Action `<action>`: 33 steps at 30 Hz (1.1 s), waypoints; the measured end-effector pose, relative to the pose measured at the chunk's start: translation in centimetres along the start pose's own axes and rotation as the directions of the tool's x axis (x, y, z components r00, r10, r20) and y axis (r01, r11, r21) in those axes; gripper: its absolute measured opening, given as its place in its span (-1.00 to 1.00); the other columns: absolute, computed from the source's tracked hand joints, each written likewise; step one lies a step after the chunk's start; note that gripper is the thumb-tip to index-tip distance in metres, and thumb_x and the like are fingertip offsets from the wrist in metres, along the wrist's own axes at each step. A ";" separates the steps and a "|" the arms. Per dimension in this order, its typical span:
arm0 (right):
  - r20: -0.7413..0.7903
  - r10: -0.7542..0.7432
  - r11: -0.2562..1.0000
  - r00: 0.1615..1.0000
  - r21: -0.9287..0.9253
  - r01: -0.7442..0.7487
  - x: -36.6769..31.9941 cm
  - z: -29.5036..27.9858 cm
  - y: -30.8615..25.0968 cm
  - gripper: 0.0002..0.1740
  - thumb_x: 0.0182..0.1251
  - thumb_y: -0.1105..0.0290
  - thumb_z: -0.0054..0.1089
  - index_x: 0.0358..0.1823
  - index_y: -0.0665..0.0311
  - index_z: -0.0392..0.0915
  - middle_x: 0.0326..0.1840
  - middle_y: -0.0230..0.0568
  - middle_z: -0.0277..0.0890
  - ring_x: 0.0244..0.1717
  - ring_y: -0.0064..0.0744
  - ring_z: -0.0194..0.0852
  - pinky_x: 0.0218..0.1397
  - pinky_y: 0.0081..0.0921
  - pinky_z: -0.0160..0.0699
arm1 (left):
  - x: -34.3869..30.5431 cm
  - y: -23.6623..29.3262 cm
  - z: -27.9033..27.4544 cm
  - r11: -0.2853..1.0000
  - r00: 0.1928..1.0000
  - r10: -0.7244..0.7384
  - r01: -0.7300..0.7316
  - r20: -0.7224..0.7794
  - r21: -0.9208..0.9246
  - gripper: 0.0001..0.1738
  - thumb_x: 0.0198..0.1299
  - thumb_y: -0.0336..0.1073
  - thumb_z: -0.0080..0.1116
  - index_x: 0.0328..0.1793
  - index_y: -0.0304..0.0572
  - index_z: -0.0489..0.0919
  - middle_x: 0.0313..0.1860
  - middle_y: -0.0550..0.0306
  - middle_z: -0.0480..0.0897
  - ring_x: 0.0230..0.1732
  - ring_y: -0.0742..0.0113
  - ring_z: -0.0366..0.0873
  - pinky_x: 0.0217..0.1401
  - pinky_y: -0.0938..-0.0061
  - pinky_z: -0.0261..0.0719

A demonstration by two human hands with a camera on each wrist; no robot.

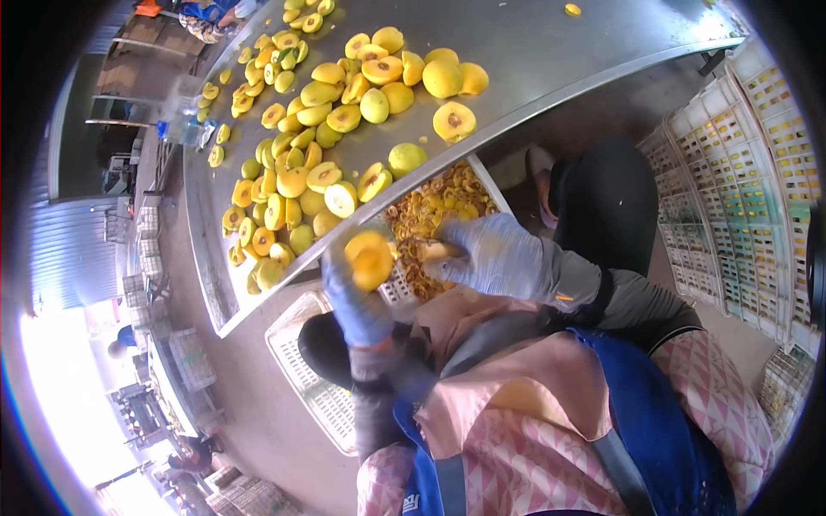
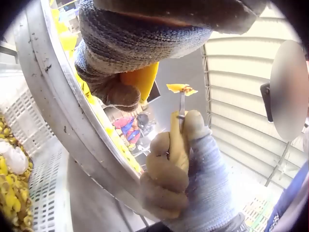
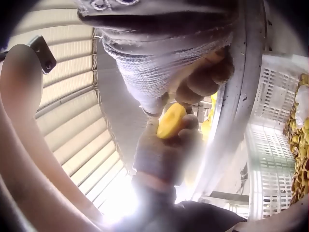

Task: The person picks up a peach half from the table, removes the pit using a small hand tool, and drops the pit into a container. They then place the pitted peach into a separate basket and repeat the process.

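Note:
A yellow fruit half [image 1: 368,261] is gripped in the gloved left hand [image 1: 351,297], just off the metal table's edge; in the left wrist view the fruit [image 2: 144,81] shows under its curled fingers. The gloved right hand [image 1: 495,252] is close beside it. In the left wrist view the right hand [image 2: 176,169] grips a tool's wooden handle [image 2: 179,140], and an orange-yellow scrap of fruit [image 2: 182,89] sits at the metal tip. The right wrist view shows the fruit half [image 3: 171,121] held in the left hand [image 3: 164,150], the tool's tip hidden.
Many cut fruit halves [image 1: 292,181] are heaped on the metal table [image 1: 508,52]. Below its edge is a container of scraps and peelings [image 1: 422,202]. A white crate [image 1: 331,413] stands at lower left, tall stacked crates [image 1: 723,189] at right. People are in the background.

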State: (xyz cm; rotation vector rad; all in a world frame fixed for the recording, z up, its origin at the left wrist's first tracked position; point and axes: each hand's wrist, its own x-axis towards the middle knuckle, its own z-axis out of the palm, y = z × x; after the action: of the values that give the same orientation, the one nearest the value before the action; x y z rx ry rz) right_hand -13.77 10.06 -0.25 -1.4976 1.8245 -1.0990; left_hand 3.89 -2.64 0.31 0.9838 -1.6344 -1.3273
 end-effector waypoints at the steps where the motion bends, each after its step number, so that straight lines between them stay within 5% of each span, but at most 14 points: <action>1: -0.010 -0.004 1.000 1.000 -0.008 0.004 0.1 0.0 0.2 -0.58 0.37 -0.01 0.25 -0.13 0.26 0.60 -0.30 0.07 0.64 -0.27 0.13 0.65 -0.22 -0.14 0.62 | -0.1 0.4 -1.7 0.902 0.980 0.190 -0.198 0.057 0.383 -0.64 0.50 -0.24 -0.09 0.21 -0.33 0.54 -0.06 0.01 0.62 -0.04 0.30 0.60 -0.05 0.42 0.70; 2: -0.036 -0.047 0.999 0.998 -0.018 0.047 0.0 0.4 0.6 -0.58 0.40 -0.03 0.19 -0.14 0.24 0.57 -0.37 0.06 0.63 -0.31 0.12 0.65 -0.25 -0.11 0.61 | -0.1 0.8 -3.5 0.997 0.995 0.078 -0.078 -0.066 0.007 -0.67 0.46 -0.34 -0.08 0.22 -0.34 0.54 -0.04 -0.01 0.62 -0.03 0.27 0.60 -0.03 0.42 0.69; 3: -0.061 -0.089 0.996 0.994 -0.027 0.088 -0.1 0.8 1.0 -0.57 0.43 -0.05 0.12 -0.14 0.22 0.55 -0.44 0.04 0.62 -0.35 0.12 0.65 -0.28 -0.08 0.60 | -0.4 1.9 -6.0 0.865 0.975 0.222 -0.198 0.002 0.461 -0.65 0.46 -0.31 -0.08 0.21 -0.37 0.55 -0.02 0.00 0.62 -0.02 0.24 0.59 0.01 0.38 0.68; 5: -0.033 -0.091 0.993 0.995 -0.073 0.088 -0.3 1.1 1.6 -0.58 0.42 -0.03 0.13 -0.12 0.23 0.53 -0.46 0.05 0.61 -0.37 0.11 0.66 -0.30 -0.06 0.60 | -1.4 3.2 -10.5 0.707 0.959 0.270 -0.134 -0.090 0.694 -0.67 0.48 -0.33 -0.12 0.11 -0.38 0.60 -0.01 0.02 0.62 -0.01 0.25 0.58 0.05 0.39 0.62; 6: 0.000 -0.093 0.989 0.996 -0.112 0.092 -0.3 1.2 1.6 -0.59 0.42 -0.01 0.14 -0.09 0.23 0.52 -0.47 0.05 0.61 -0.39 0.11 0.66 -0.32 -0.05 0.60 | -1.6 2.4 -14.3 0.871 0.971 0.131 -0.016 -0.201 0.491 -0.70 0.45 -0.33 -0.05 0.08 -0.35 0.62 -0.04 0.03 0.62 -0.05 0.27 0.57 0.06 0.41 0.57; 10: 0.066 -0.102 0.977 0.993 -0.182 0.112 -0.2 1.2 1.3 -0.60 0.38 0.03 0.17 -0.06 0.25 0.50 -0.50 0.06 0.60 -0.43 0.09 0.66 -0.34 -0.04 0.59 | -3.2 2.4 -22.5 0.037 0.981 -0.029 0.195 -0.194 0.980 -0.74 0.27 -0.50 0.12 0.06 -0.30 0.66 0.07 0.08 0.64 -0.01 0.31 0.58 0.03 0.47 0.58; 11: 0.095 -0.102 0.972 0.990 -0.202 0.120 -0.1 1.2 1.3 -0.62 0.36 0.06 0.18 -0.07 0.25 0.50 -0.48 0.06 0.61 -0.41 0.08 0.67 -0.34 -0.05 0.60 | -2.9 2.3 -22.2 0.041 0.980 -0.020 0.197 -0.196 0.980 -0.74 0.27 -0.50 0.12 0.06 -0.30 0.66 0.07 0.08 0.64 -0.01 0.31 0.58 0.03 0.47 0.58; 13: 0.132 -0.106 0.963 0.986 -0.232 0.135 0.0 1.2 0.7 -0.63 0.35 0.09 0.19 -0.09 0.26 0.51 -0.47 0.05 0.62 -0.40 0.07 0.68 -0.33 -0.05 0.61 | -2.2 1.5 -19.6 0.579 0.986 0.162 -0.066 -0.036 0.813 -0.68 0.24 -0.50 0.17 0.13 -0.27 0.65 0.12 0.08 0.63 0.01 0.31 0.58 0.05 0.49 0.58; 17: 0.170 -0.122 0.970 0.978 -0.186 0.153 0.2 0.6 -0.1 -0.66 0.32 0.14 0.20 -0.08 0.25 0.52 -0.42 0.08 0.63 -0.36 0.08 0.69 -0.31 -0.05 0.61 | -0.2 5.0 -5.0 0.892 0.924 -0.199 0.033 0.325 0.451 -0.47 0.17 -0.51 0.21 0.33 -0.22 0.55 0.13 0.10 0.62 -0.06 0.45 0.57 -0.11 0.55 0.57; 20: 0.158 -0.116 0.974 0.981 -0.176 0.144 0.1 0.7 0.8 -0.67 0.31 0.19 0.20 -0.05 0.27 0.52 -0.40 0.06 0.64 -0.34 0.08 0.70 -0.29 -0.07 0.62 | 1.6 1.4 -1.5 0.833 0.769 -0.026 -0.336 0.638 0.439 -0.54 0.13 -0.51 0.24 0.22 -0.19 0.64 -0.03 0.00 0.68 -0.14 0.22 0.64 -0.07 0.40 0.60; 24: 0.015 -0.132 0.962 0.991 -0.239 0.132 -0.5 -1.0 1.1 -0.68 0.26 0.27 0.22 -0.03 0.28 0.51 -0.41 0.02 0.63 -0.34 0.05 0.70 -0.29 -0.11 0.63 | 3.1 0.9 -1.0 0.889 0.790 -0.217 -0.082 0.573 0.450 -0.63 0.13 -0.49 0.27 0.11 -0.13 0.71 -0.15 -0.07 0.69 -0.17 0.04 0.66 -0.04 0.35 0.61; 26: -0.070 -0.178 0.943 0.982 -0.296 0.149 -0.3 -1.4 1.5 -0.68 0.25 0.29 0.24 -0.03 0.28 0.50 -0.40 0.01 0.64 -0.33 0.04 0.70 -0.30 -0.12 0.63 | 4.5 0.4 -1.7 0.801 0.754 -0.307 -0.125 0.581 0.585 -0.69 0.13 -0.44 0.35 0.04 -0.23 0.72 -0.15 0.03 0.72 -0.13 0.28 0.66 0.00 0.43 0.60; 27: -0.085 -0.102 0.954 0.991 -0.290 0.074 0.0 -1.8 1.6 -0.69 0.28 0.27 0.24 -0.04 0.27 0.51 -0.36 0.01 0.64 -0.33 0.03 0.69 -0.30 -0.14 0.63 | 5.3 1.3 -1.3 0.662 0.676 -0.217 -0.427 0.704 0.615 -0.70 0.12 -0.38 0.38 0.01 -0.22 0.73 -0.12 -0.04 0.72 -0.13 0.22 0.68 0.00 0.43 0.61; 33: -0.157 -0.017 0.995 0.988 -0.100 0.001 0.5 -2.6 1.2 -0.64 0.33 0.11 0.26 -0.08 0.24 0.53 -0.28 0.02 0.65 -0.30 0.05 0.68 -0.27 -0.17 0.65 | 15.1 3.2 5.5 0.546 0.802 0.095 -0.538 0.590 0.643 -0.59 0.16 -0.23 0.29 0.15 -0.10 0.64 -0.02 -0.09 0.67 0.05 -0.06 0.62 0.17 0.22 0.56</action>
State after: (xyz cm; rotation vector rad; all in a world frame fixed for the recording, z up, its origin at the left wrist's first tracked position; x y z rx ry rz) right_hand -16.63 10.25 0.15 -1.5139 2.0085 -1.1749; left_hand -7.24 -14.03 4.30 0.7318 -2.7969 -0.5386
